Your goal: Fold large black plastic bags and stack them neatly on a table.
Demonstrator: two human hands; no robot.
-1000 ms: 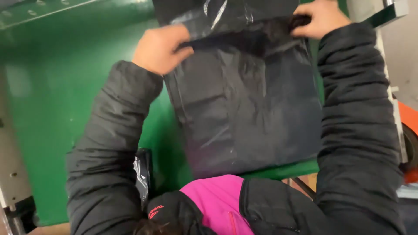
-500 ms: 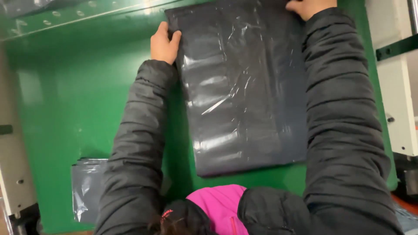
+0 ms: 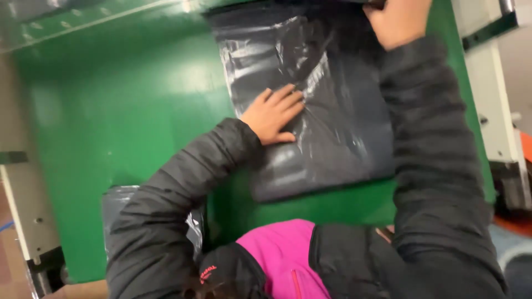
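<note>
On green table (image 3: 138, 111) | left grip (image 3: 274, 115) flat on black bag (image 3: 332, 127) | right grip (image 3: 396, 22) holds top edge

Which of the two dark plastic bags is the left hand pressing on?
The big bag spread flat on the green surface, under the left hand; the other lies lower left, untouched.

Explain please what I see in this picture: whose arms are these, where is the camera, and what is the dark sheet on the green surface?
The camera sits on a person's head and looks down, so both arms in black jacket sleeves are that person's own. The left hand lies flat, fingers spread, on a stack of black plastic bags. The right hand grips the stack's far edge at the top of the picture. The bags lie on a green metal surface, seemingly part of a machine. Another pile of dark bags shows at the lower left, partly hidden by the sleeve.
</note>
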